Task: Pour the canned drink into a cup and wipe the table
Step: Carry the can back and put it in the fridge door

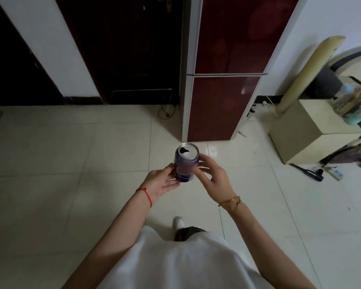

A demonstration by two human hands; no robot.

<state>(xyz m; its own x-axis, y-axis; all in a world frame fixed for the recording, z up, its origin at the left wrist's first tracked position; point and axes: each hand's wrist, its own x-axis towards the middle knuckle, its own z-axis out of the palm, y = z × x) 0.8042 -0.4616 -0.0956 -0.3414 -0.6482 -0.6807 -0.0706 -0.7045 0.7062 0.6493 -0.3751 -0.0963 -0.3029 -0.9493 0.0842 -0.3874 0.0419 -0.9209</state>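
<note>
A blue drink can (184, 165) with a silver top and an open mouth is held upright in front of me over the tiled floor. My left hand (162, 182) grips its lower left side, fingers curled behind the can. My right hand (212, 175) touches the can's right side near the rim, with thumb and fingers curved around it. No cup, cloth or table shows in the head view.
A dark red two-door fridge (221, 84) stands just beyond the can. A dark wooden door (129, 49) is to its left. At the right stand a beige cabinet (306, 132) with clutter, a rolled mat (308, 71) and a power strip (335, 173) on the floor.
</note>
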